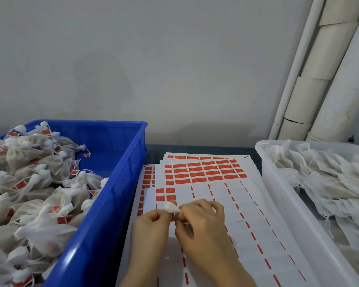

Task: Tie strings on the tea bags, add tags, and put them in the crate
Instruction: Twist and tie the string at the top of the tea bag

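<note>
Both hands meet low at centre, the left hand (151,224) and right hand (201,222) with fingers curled, pinching one small white bag (171,208) between them; only its bunched top shows, the rest is hidden behind the fingers. Under them and on toward 12 o'clock lie sheets (247,214) of red tags (205,172), half stripped. At 9 o'clock the blue crate (116,183) holds tied bags (39,183). At 3 o'clock a white bin (282,193) holds loose bags (330,183). Pipes (319,79) stand at 1 o'clock.
</note>
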Available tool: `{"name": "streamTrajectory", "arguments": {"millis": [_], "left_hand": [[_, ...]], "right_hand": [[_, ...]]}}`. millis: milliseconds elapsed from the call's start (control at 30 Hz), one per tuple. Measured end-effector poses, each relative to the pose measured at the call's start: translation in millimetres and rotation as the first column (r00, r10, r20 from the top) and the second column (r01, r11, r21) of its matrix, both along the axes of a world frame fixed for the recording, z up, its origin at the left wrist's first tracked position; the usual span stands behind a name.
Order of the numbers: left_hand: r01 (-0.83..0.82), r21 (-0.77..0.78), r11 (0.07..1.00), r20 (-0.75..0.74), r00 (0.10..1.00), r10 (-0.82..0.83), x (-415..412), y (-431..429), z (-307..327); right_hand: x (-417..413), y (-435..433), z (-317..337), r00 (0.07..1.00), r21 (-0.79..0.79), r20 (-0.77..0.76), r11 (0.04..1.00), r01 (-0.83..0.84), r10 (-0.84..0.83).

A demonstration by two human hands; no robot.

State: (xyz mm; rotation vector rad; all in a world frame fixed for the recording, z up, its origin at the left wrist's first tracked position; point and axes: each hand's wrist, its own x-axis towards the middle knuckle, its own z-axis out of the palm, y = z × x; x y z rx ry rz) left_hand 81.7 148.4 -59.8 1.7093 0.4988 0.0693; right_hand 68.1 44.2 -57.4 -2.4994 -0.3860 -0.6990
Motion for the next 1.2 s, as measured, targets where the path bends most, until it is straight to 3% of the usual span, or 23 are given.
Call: {"name": "streamTrajectory", "arguments": {"millis": [133, 233, 333, 567, 700, 967, 1200], "left_hand": [[0.029, -0.422, 0.906, -0.153, 0.983, -0.103, -2, 1, 2], [0.09, -0.477, 0.874, -0.111, 0.981, -0.161, -4, 2, 1], [0.158, -0.516, 0.842, -0.016, 0.981, -0.193, -3, 4, 1], [0.239, -0.353, 0.905, 0.182, 0.966, -0.184, -4, 1, 4], [0.222, -0.356, 0.908, 0.217, 0.964, -0.151, -4, -2, 2], [0.237, -0.223, 0.946, 0.273, 0.947, -0.173, -2, -2, 3], [0.337, -0.04, 0.941, 0.257, 0.913, -0.316, -6, -3, 10]], "right_hand": [[1, -1, 1, 0.999, -0.019, 0.019, 0.999, 0.029, -0.028], [1, -3, -3, 1.0, 0.008, -0.022, 1.0, 0.02, -0.02], [2, -4, -4, 0.986, 0.084, -0.162, 0.996, -0.03, 0.044], [-1, -18, 6, 0.922, 0.405, -0.302, 0.908, -0.105, 0.242], [-2, -24, 13, 0.896, 0.554, -0.321, 0.828, -0.085, 0.307], [1, -26, 11, 0.962, 0.516, -0.215, 0.856, -0.036, 0.17], [2, -28, 12, 0.989, 0.444, -0.106, 0.895, -0.045, 0.102]]}}
